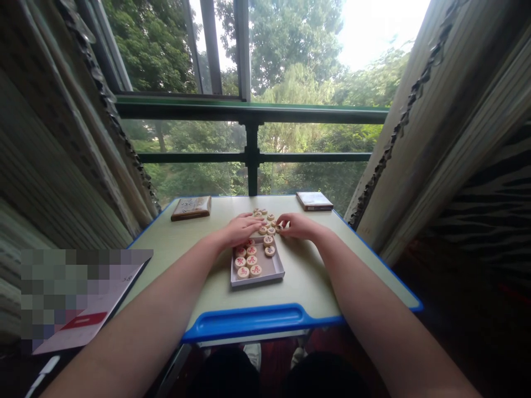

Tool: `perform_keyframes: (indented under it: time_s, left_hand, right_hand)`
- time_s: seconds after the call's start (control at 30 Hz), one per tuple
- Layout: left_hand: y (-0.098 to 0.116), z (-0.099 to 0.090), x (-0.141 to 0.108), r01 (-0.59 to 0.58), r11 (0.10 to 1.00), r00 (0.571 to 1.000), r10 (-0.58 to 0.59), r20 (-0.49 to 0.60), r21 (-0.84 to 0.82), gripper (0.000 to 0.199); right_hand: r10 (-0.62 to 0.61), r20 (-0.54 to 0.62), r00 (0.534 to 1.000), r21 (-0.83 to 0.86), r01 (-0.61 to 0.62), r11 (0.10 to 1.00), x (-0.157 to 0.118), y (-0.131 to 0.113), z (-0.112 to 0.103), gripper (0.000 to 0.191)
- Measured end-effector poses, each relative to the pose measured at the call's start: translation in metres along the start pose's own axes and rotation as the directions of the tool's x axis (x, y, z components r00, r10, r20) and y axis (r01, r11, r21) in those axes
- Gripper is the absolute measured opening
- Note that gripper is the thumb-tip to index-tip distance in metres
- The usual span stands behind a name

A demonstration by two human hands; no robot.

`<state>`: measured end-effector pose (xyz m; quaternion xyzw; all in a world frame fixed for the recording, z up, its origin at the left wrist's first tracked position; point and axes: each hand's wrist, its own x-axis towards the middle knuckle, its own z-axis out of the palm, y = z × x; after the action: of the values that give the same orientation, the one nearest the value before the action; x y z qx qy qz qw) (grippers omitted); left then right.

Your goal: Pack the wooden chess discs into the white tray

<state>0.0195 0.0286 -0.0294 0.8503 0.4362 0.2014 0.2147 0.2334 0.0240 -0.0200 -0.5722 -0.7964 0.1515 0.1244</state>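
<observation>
Round wooden Chinese chess pieces (271, 231) lie in a loose cluster on the table, just beyond a shallow white box (275, 268). Inside the box, several red-marked pieces (251, 260) stand along the left side, and two dark-marked ones (269, 251) are at the right. My left hand (244, 229) reaches over the box's far left corner, fingers stretched out flat and touching the near pieces of the cluster. At the cluster's right edge, my right hand (293, 225) pinches a Chinese chess piece (278, 228) between thumb and fingers.
A brown-edged box (191, 208) lies at the table's back left, and another flat box (314, 201) at the back right. The pale table (307, 293) has a blue rim with a front groove. Beyond it stand a green railing and window, with curtains (409, 110) on both sides.
</observation>
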Motion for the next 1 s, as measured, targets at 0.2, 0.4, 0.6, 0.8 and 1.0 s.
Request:
perform_keyframes:
  time_s: [0.2, 0.4, 0.6, 0.8, 1.0]
  left_hand:
    - [0.0028, 0.0023, -0.0007, -0.005, 1.0, 0.997, 0.002, 0.076, 0.029, 0.057]
    - [-0.0034, 0.0005, 0.0031, -0.083, 0.996, 0.997, 0.083, 0.006, 0.031, 0.057]
    - [-0.0013, -0.001, 0.001, -0.036, 0.976, 0.999, 0.043, -0.028, 0.214, 0.056]
    - [0.0052, -0.0049, -0.0025, -0.017, 0.971, 1.0, 0.02, -0.011, 0.24, 0.051]
    - [0.0001, -0.004, 0.0004, -0.06, 0.979, 0.995, 0.075, -0.067, 0.193, 0.051]
  right_hand:
    - [-0.072, -0.051, 0.996, -0.028, 0.071, 0.997, 0.0008, -0.0026, 0.0032, 0.024]
    - [-0.093, -0.055, 0.994, -0.023, 0.091, 0.996, -0.0016, -0.007, 0.0022, 0.022]
    - [-0.127, -0.013, 0.992, 0.067, 0.128, 0.99, -0.0038, -0.0082, 0.0014, 0.03]
    - [-0.163, -0.052, 0.985, 0.031, 0.164, 0.986, -0.0015, -0.0071, 0.0052, 0.025]
    - [-0.168, -0.06, 0.984, 0.057, 0.171, 0.984, 0.0012, -0.0064, 0.0095, 0.028]
